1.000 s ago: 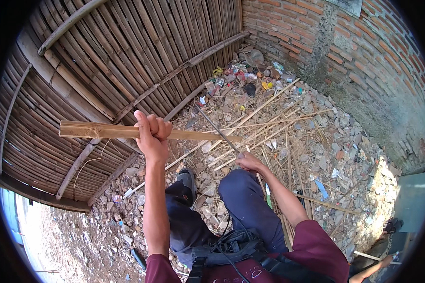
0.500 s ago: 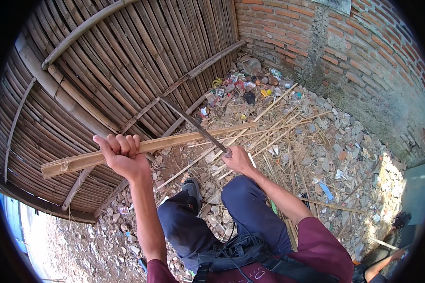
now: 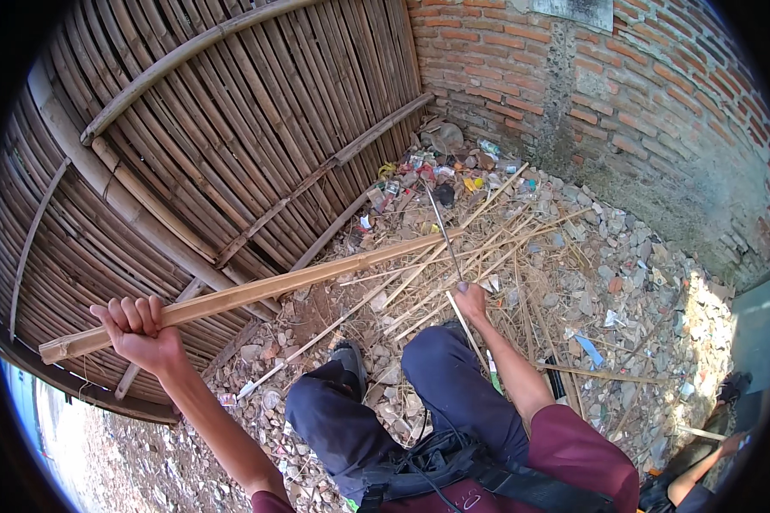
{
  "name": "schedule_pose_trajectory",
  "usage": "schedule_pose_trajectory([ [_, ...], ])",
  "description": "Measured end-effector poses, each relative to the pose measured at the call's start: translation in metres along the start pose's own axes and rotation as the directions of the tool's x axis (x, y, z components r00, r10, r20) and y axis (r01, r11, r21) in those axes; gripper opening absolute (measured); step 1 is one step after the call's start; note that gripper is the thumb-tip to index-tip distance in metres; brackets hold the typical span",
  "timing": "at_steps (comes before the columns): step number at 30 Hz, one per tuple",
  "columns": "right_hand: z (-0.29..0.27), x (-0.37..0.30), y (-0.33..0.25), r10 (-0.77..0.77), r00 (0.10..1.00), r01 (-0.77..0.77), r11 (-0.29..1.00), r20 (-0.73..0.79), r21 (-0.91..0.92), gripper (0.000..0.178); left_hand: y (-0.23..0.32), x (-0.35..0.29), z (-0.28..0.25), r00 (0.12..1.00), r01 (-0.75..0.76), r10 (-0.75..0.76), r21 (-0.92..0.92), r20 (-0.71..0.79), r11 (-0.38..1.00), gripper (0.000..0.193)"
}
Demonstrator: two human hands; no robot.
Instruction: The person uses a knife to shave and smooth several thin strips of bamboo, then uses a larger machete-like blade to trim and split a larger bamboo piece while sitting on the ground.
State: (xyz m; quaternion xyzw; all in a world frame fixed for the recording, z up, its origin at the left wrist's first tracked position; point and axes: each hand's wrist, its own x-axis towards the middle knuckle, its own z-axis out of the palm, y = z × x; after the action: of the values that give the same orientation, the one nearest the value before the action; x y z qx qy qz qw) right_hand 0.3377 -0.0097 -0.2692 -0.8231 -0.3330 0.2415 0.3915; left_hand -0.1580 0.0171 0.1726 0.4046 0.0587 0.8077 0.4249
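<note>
A long split bamboo piece [image 3: 316, 272] slants from the lower left up toward the middle of the head view. My left hand [image 3: 141, 332] is closed around it near its near-left end. In my right hand [image 3: 470, 303] is the handle of a machete, fingers wrapped round it. The narrow dark machete blade [image 3: 441, 221] points away from me and crosses the bamboo close to its far end; whether they touch I cannot tell. My bent knees are below, between my two arms.
Thin bamboo strips [image 3: 505, 244] and shavings lie over the rubble ground [image 3: 565, 291]. A bamboo-slat wall [image 3: 257, 111] rises on the left, a brick wall [image 3: 488, 68] at the back and right. Litter [image 3: 436, 167] gathers in their corner. Another person's arm [image 3: 701, 470] shows at lower right.
My left hand has drawn the bamboo to the left and toward me. My right hand has shifted right, and the machete blade has swung from pointing left to pointing almost straight away from me.
</note>
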Motion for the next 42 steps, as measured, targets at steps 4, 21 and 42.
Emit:
schedule_pose_trajectory([
  [4,-0.011,-0.022,-0.041,-0.254,0.966,0.255,0.967,-0.039,0.009,0.026,-0.007,-0.012,0.000,1.000,0.027,-0.027,-0.020,0.000,0.999,0.053],
  [21,-0.063,0.008,0.104,0.078,0.981,-0.055,0.989,-0.176,0.135,0.030,0.043,0.031,0.021,0.984,0.058,-0.088,0.186,0.157,0.981,0.055],
  [42,-0.141,-0.125,-0.264,-0.623,0.764,0.031,0.293,0.166,0.955,0.054,-0.125,-0.084,0.079,0.337,-0.185,-0.936,0.968,-0.102,-0.172,0.075],
])
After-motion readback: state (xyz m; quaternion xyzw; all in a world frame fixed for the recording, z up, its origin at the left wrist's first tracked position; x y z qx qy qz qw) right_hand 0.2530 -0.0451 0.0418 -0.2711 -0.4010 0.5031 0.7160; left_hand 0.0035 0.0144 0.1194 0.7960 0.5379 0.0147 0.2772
